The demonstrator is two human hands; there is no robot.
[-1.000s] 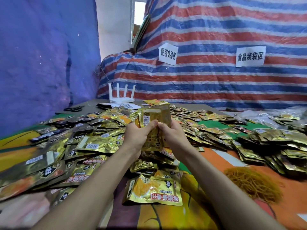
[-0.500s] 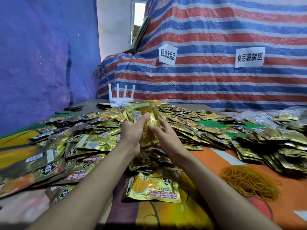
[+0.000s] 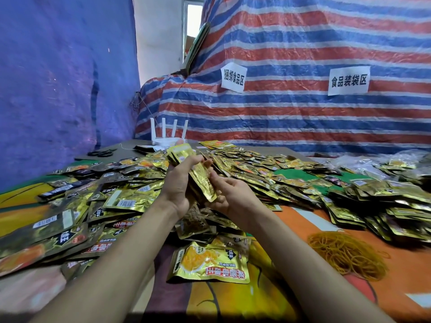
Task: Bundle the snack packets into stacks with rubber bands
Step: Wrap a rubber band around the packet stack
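From the head camera: a person's left hand (image 3: 178,183) has its grip closed around a slanted stack of gold snack packets (image 3: 197,174), held in the air above the littered surface (image 3: 300,216). The right hand (image 3: 229,191), fingers loosely curled and grasping nothing that can be made out, touches the stack's lower edge. No band is on it yet. The slick foil looks likely to fan out and slide from a one-handed hold, especially if the right hand leaves for the pile of rubber bands (image 3: 347,255), lying well apart at right.
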